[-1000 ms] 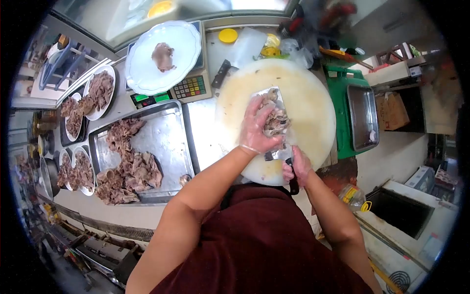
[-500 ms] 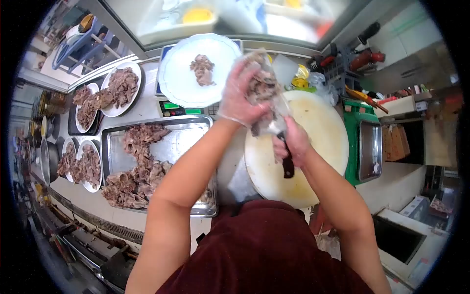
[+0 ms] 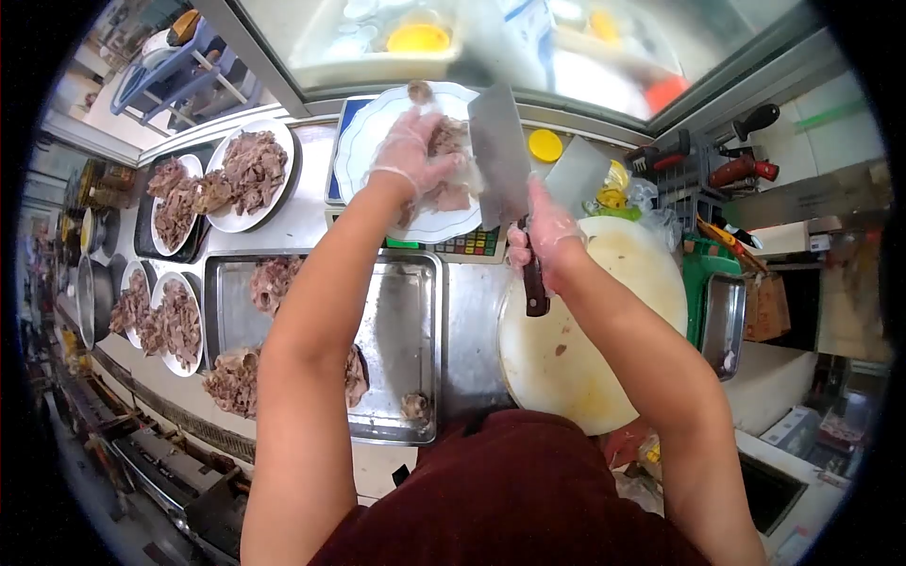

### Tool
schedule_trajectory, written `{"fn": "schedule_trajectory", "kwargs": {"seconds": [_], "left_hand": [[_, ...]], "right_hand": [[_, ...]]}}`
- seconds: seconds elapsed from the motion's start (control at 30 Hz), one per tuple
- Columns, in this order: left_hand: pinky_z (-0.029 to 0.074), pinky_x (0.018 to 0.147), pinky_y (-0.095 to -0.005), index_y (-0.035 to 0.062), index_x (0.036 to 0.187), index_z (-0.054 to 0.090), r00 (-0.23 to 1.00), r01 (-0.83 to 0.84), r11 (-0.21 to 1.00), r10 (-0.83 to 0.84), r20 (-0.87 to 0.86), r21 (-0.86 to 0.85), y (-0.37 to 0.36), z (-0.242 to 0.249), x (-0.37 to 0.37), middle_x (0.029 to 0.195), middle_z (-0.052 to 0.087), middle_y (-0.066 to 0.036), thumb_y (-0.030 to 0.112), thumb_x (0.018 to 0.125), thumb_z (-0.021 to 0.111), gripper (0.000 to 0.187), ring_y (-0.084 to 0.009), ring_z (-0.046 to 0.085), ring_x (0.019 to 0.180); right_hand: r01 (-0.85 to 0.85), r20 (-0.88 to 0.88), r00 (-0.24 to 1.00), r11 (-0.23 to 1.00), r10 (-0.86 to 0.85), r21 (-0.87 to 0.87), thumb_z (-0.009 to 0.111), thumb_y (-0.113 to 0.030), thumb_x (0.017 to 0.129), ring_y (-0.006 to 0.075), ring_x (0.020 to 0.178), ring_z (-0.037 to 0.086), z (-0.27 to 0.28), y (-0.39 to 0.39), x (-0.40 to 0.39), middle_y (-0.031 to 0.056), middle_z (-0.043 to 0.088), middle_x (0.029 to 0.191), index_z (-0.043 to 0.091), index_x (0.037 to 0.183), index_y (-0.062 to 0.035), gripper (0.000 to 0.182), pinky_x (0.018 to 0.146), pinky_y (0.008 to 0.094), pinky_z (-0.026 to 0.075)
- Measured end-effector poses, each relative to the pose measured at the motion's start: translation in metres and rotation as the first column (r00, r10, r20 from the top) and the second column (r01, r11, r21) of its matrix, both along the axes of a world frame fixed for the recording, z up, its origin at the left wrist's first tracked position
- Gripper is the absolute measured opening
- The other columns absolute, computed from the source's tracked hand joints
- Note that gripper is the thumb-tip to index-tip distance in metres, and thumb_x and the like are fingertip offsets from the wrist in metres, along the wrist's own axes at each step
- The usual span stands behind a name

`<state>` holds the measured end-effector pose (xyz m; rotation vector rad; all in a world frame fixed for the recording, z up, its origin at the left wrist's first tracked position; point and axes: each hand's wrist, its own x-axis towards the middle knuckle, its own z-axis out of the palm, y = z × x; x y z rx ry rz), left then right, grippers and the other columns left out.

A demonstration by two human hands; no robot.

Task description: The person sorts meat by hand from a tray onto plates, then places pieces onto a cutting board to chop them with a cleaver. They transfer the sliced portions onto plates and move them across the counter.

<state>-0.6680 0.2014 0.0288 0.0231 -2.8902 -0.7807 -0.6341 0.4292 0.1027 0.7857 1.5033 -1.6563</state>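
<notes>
My left hand (image 3: 412, 151), in a clear plastic glove, is over the white scalloped plate (image 3: 355, 141) with its fingers spread. Cooked meat pieces (image 3: 449, 191) lie on the plate beneath and beside those fingers. In my right hand (image 3: 549, 229), also gloved, is a cleaver (image 3: 500, 151), its fingers closed around the dark handle. The broad blade points away from me at the plate's right edge. Under the plate is a scale (image 3: 469, 247), whose keypad partly shows. Below my right hand lies the round cutting board (image 3: 604, 330), with a few scraps on it.
A metal tray (image 3: 401, 321) with meat on bones (image 3: 236, 382) stands left of the board, partly behind my left arm. Several plates of meat (image 3: 253, 174) are farther left. A glass window (image 3: 377, 47) rises behind the scale. Knives (image 3: 746, 170) and a green bin (image 3: 696, 274) are at right.
The meat pressed between my left hand and the cleaver is now on the plate. My left hand has moved left over the plate, and the blade now shows bare.
</notes>
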Motion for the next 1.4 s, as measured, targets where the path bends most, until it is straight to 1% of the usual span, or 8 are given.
{"fn": "schedule_trajectory", "kwargs": {"seconds": [0.33, 0.47, 0.73, 0.8, 0.93, 1.0, 1.2, 1.4], "left_hand": [[0.029, 0.114, -0.036, 0.0082, 0.141, 0.047, 0.967, -0.254, 0.957, 0.247, -0.061, -0.139, -0.029, 0.002, -0.06, 0.147, 0.042, -0.022, 0.047, 0.091, 0.058, 0.064, -0.0337, 0.037, 0.138], [0.038, 0.107, -0.0383, 0.0051, 0.138, 0.051, 0.91, -0.119, 0.956, -0.003, 0.415, 0.268, -0.013, 0.037, -0.048, 0.131, 0.058, -0.021, 0.047, 0.091, 0.059, 0.063, -0.0345, 0.054, 0.123], [0.035, 0.11, -0.0437, 0.01, 0.126, 0.059, 0.922, 0.131, 0.979, -0.178, -0.345, -0.154, 0.062, 0.045, 0.003, 0.134, 0.055, -0.015, 0.037, 0.085, 0.067, 0.05, -0.0315, 0.049, 0.127], [0.037, 0.107, -0.0471, 0.0121, 0.128, 0.056, 0.834, 0.187, 0.948, -0.291, -0.469, -0.257, 0.087, 0.052, 0.027, 0.134, 0.055, -0.013, 0.033, 0.081, 0.07, 0.053, -0.034, 0.049, 0.126], [0.039, 0.104, -0.0463, 0.0026, 0.123, 0.056, 0.925, -0.334, 0.942, 0.323, -0.199, -0.024, 0.083, 0.037, 0.034, 0.126, 0.055, -0.022, 0.022, 0.079, 0.067, 0.049, -0.0384, 0.051, 0.119], [0.044, 0.097, -0.0455, -0.0009, 0.118, 0.057, 0.78, -0.395, 0.904, 0.236, -0.579, -0.165, 0.084, 0.009, 0.058, 0.111, 0.059, -0.024, 0.018, 0.079, 0.066, 0.044, -0.0396, 0.056, 0.108], [0.046, 0.094, -0.0414, 0.0053, 0.105, 0.061, 0.747, 0.65, 0.755, -0.656, -0.105, -0.086, 0.22, -0.043, 0.169, 0.114, 0.06, -0.017, 0.01, 0.084, 0.053, 0.022, -0.0349, 0.055, 0.108], [0.048, 0.095, -0.0432, 0.0017, 0.102, 0.066, 0.694, 0.688, 0.723, -0.627, 0.353, -0.067, 0.266, -0.044, 0.214, 0.11, 0.064, -0.017, 0.009, 0.085, 0.05, 0.024, -0.0362, 0.058, 0.108]], "right_hand": [[0.029, -0.059, 0.998, 0.998, -0.032, -0.048, 0.037, -0.065, 0.096, 0.0163, 0.044, 0.036, 0.017, 0.055, 0.017, 0.0027, 0.04, 0.055, 0.043, 0.109, -0.0127, 0.054, 0.045, 0.0338, 0.034], [0.033, -0.125, 0.991, 0.998, -0.038, -0.049, 0.038, -0.064, 0.096, 0.0166, 0.042, 0.037, 0.013, 0.097, 0.04, 0.0025, 0.039, 0.053, 0.047, 0.103, -0.0095, 0.056, 0.044, 0.0335, 0.035], [-0.024, 0.069, 0.997, 1.0, 0.025, -0.011, 0.036, -0.063, 0.097, 0.0167, 0.039, 0.038, 0.005, 0.142, 0.077, 0.0027, 0.041, 0.052, 0.048, 0.102, -0.0102, 0.054, 0.042, 0.034, 0.036], [-0.078, 0.071, 0.994, 0.997, 0.077, 0.016, 0.03, -0.071, 0.094, 0.0172, 0.039, 0.036, 0.023, 0.119, 0.078, 0.0011, 0.035, 0.048, 0.048, 0.07, -0.0112, 0.067, 0.042, 0.0333, 0.034], [-0.114, 0.086, 0.989, 0.992, 0.119, -0.061, 0.03, -0.071, 0.094, 0.0174, 0.038, 0.035, 0.032, 0.127, 0.09, 0.0015, 0.033, 0.046, 0.041, 0.057, -0.0114, 0.071, 0.043, 0.0323, 0.034], [-0.037, -0.093, 0.995, 0.996, 0.044, 0.08, 0.032, -0.072, 0.092, 0.0171, 0.038, 0.036, 0.03, 0.15, 0.097, 0.0016, 0.033, 0.046, 0.038, 0.053, -0.0119, 0.072, 0.043, 0.0315, 0.033], [0.012, -0.139, 0.99, 0.972, 0.021, 0.233, 0.034, -0.066, 0.096, 0.0168, 0.039, 0.037, -0.001, 0.232, 0.149, 0.003, 0.04, 0.05, 0.047, 0.075, -0.0073, 0.064, 0.042, 0.0323, 0.034], [0.094, -0.139, 0.989, 0.939, -0.05, 0.332, 0.032, -0.061, 0.099, 0.0174, 0.039, 0.038, -0.027, 0.274, 0.204, 0.0043, 0.041, 0.052, 0.051, 0.084, -0.0035, 0.062, 0.042, 0.0331, 0.035]]}}
